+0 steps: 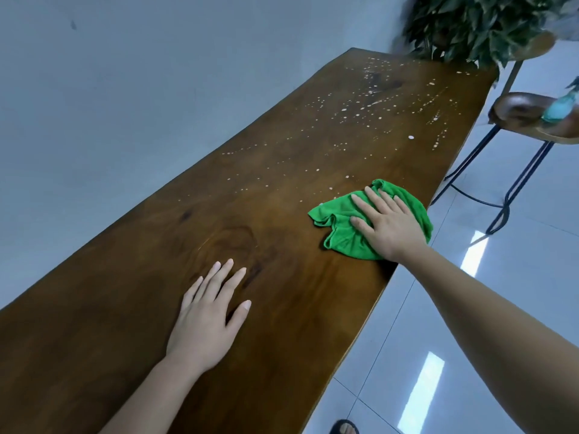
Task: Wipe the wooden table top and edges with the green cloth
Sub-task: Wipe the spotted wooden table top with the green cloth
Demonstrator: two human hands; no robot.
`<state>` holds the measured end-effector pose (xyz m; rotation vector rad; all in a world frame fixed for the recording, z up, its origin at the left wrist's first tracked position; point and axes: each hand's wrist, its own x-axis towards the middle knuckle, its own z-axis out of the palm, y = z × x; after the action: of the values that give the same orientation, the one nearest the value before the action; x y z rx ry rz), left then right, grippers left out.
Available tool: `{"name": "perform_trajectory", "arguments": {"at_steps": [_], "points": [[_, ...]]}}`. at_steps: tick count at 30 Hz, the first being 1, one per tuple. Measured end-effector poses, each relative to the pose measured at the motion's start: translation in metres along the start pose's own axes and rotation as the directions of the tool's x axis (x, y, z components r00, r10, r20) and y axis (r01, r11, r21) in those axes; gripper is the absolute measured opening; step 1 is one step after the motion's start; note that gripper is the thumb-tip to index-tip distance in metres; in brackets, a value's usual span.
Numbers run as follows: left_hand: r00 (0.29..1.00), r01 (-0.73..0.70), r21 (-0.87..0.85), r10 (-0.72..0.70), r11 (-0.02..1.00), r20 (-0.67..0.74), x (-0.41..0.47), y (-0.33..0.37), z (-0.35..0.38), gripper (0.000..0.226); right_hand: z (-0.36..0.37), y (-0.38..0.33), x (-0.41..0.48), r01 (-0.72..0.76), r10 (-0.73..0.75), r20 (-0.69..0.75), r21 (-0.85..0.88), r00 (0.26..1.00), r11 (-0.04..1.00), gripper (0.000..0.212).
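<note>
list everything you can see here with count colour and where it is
wooden table: one, dark brown, runs from near left to far right along the wall
droplets: many, whitish, scattered over the table's far half
green cloth: one, bright green, bunched on the table near its right edge
plant: one, dark green leaves, at the table's far end
stool: one, brown seat on black legs, right of the table
bottle: one, teal, blurred, on the stool
left hand: flat on the bare table
right hand: pressing flat on the cloth
</note>
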<state>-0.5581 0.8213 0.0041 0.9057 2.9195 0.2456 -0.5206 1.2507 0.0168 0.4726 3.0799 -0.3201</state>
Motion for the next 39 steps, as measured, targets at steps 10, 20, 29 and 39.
{"name": "perform_trajectory", "arguments": {"at_steps": [10, 20, 29, 39], "points": [[0.999, 0.028, 0.028, -0.029, 0.999, 0.016, 0.005, 0.006, -0.001, 0.074, 0.004, -0.031, 0.062, -0.334, 0.334, -0.012, 0.014, 0.942, 0.942, 0.079], [0.998, 0.041, 0.042, -0.042, 0.998, 0.037, 0.004, 0.009, -0.005, 0.072, 0.038, -0.222, 0.051, 0.197, -0.193, 0.11, -0.022, 0.975, 0.98, 0.077], [1.0, 0.009, 0.012, -0.009, 1.0, 0.009, 0.008, 0.001, -0.004, 0.07, 0.028, -0.174, 0.077, 0.475, -0.472, 0.143, 0.01, 0.87, 0.88, 0.074], [1.0, 0.015, -0.016, -0.015, 1.0, -0.008, 0.016, -0.009, -0.003, 0.071, -0.014, -0.001, 0.138, 0.023, -0.023, 0.051, 0.0, 0.998, 1.0, 0.075]]}}
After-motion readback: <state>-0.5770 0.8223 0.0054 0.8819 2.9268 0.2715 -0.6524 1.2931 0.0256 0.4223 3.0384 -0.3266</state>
